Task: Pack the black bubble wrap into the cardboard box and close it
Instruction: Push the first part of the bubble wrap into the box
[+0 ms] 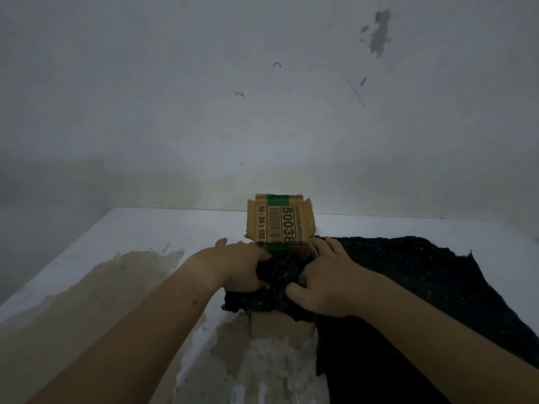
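In the head view we see the small cardboard box on the stained white table, with its printed lid standing upright at the far side. The left hand and the right hand are close together over the box opening, and both grip the bunched black bubble wrap with curled fingers. This wrap sits partly in the box, while the rest of it spreads over the table to the right.

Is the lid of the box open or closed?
Open. The lid stands up at the back of the cardboard box, and black bubble wrap bulges out of its uncovered top.
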